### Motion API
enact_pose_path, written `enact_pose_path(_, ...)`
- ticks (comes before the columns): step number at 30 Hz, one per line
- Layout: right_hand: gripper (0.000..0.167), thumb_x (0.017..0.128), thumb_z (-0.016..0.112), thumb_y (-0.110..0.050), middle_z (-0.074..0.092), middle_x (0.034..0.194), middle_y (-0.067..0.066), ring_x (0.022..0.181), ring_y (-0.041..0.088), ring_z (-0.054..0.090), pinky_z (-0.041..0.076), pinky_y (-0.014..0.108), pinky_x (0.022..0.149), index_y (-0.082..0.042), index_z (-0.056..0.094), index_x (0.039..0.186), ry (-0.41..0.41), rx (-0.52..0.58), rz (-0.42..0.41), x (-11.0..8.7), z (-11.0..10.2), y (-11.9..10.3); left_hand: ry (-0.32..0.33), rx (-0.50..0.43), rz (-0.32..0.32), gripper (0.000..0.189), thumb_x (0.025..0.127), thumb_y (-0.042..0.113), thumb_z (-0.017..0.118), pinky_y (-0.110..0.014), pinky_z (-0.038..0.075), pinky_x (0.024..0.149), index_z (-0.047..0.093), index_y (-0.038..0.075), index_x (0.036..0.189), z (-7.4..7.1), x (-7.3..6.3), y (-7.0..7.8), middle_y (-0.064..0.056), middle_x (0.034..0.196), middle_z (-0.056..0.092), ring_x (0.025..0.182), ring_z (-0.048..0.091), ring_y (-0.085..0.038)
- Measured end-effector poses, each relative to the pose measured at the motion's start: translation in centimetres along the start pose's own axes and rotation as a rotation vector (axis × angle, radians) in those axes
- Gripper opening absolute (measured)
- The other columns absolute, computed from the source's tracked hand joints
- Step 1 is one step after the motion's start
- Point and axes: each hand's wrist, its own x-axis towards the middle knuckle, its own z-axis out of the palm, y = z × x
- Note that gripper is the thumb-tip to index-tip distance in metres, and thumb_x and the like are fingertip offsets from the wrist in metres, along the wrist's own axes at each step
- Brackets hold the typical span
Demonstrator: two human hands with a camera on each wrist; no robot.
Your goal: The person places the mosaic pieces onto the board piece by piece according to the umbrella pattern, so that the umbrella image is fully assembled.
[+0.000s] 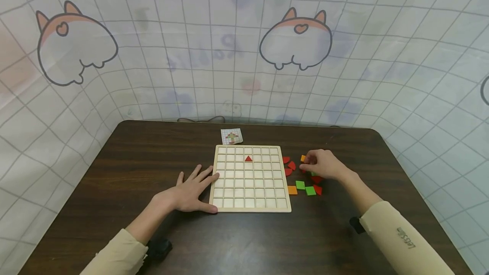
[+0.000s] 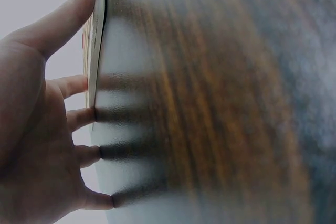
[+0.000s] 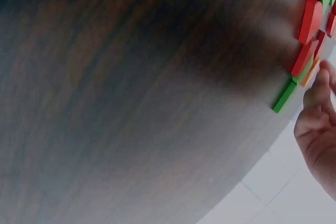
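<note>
A pale wooden grid board [image 1: 249, 210] lies on the table, with one red triangle tile [image 1: 248, 159] in an upper cell. My left hand [image 1: 191, 193] rests at the board's left edge, fingers spread, some tips and the thumb touching the frame; the left wrist view shows this hand [image 2: 37, 114] straight-fingered. Over the loose tiles right of the board is my right hand [image 1: 324, 164], thumb and fingers bent close together beside an orange tile [image 1: 303, 158]. Whether these fingers pinch a tile is hidden. In the right wrist view that hand [image 3: 317, 124] is partly cut off.
Red rounded tiles [image 1: 288, 172] lie along the board's right edge. Nearer me are a green square [image 1: 300, 185], an orange square [image 1: 292, 190] and other red and green tiles. A small pattern card [image 1: 231, 136] lies behind the board on the dark table [image 1: 160, 139].
</note>
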Motion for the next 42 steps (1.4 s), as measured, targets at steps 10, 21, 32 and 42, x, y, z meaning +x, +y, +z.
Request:
enact_pose_path(10, 0.021, 0.089, 0.077, -0.001, 0.065, 0.085, -0.001, 0.077, 0.016, 0.058, 0.052, 0.039, 0.074, 0.002, 0.074, 0.109, -0.031, -0.013, -0.092, 0.5, 0.1, 0.0, 0.002, -0.001, -0.005, 0.104, 0.087, 0.068, 0.070, -0.081, -0.001, 0.107, 0.025, 0.016, 0.165, 0.2, -0.2, -0.1, -0.011, 0.172, 0.008, 0.155, -0.002, -0.043)
enact_pose_path(21, 0.019, 0.090, 0.075, 0.000, 0.062, 0.086, 0.001, 0.076, 0.017, 0.055, 0.051, 0.038, 0.072, 0.000, 0.072, 0.109, -0.049, -0.028, -0.097, 0.2, -0.1, 0.3, -0.002, -0.007, -0.003, 0.104, 0.088, 0.067, 0.069, -0.081, -0.002, 0.107, 0.023, 0.017, 0.166, 0.2, 0.1, 0.0, -0.011, 0.172, 0.007, 0.155, -0.003, -0.043)
enact_pose_path(32, 0.017, 0.094, 0.077, -0.014, 0.063, 0.081, -0.002, 0.070, 0.013, 0.056, 0.049, 0.034, 0.066, -0.001, 0.070, 0.103, -0.073, 0.018, -0.101, 0.3, -0.1, 0.2, -0.010, 0.008, -0.008, 0.103, 0.088, 0.067, 0.069, -0.081, -0.002, 0.108, 0.024, 0.017, 0.166, 0.4, 0.1, -0.3, -0.010, 0.172, 0.007, 0.155, -0.004, -0.042)
enact_pose_path(42, 0.019, 0.093, 0.077, -0.014, 0.071, 0.091, 0.000, 0.080, 0.014, 0.066, 0.057, 0.039, 0.076, -0.001, 0.072, 0.107, -0.079, 0.046, -0.086, 0.9, -1.1, -1.2, -0.015, 0.002, -0.011, 0.104, 0.088, 0.067, 0.070, -0.082, -0.002, 0.107, 0.023, 0.016, 0.166, 0.0, 0.2, 0.0, -0.012, 0.172, 0.007, 0.155, -0.003, -0.044)
